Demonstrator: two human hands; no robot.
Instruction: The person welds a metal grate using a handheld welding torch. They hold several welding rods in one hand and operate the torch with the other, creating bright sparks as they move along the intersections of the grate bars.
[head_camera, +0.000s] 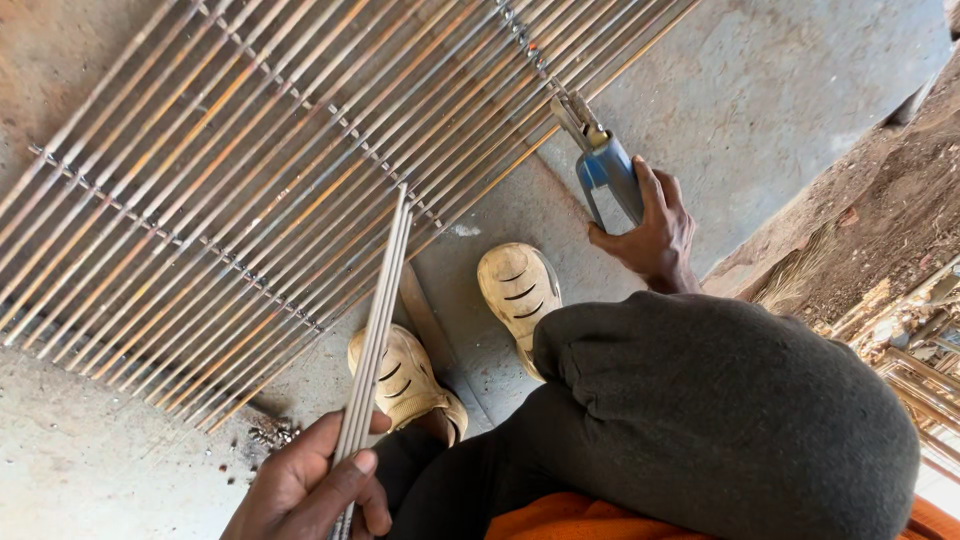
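Crouched over a grille of rusty steel rods (260, 170) lying on the concrete floor (760, 90). Left hand (310, 490) closed around a bundle of thin welding rods (375, 330), tips reaching the grille's near edge. Right hand (655, 235) clamped on a blue-handled electrode holder (600, 165), nose touching the grille's right corner. Tan shoes (515, 290) just below the grille

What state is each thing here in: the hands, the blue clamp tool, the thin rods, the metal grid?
Left hand: closed around the thin rods.
Thin rods: bundled, held slanting up over the grid's edge.
Right hand: gripping the blue clamp tool.
Blue clamp tool: held, its metal tip at the grid's edge.
Metal grid: lying flat on the concrete floor, rusty in places.
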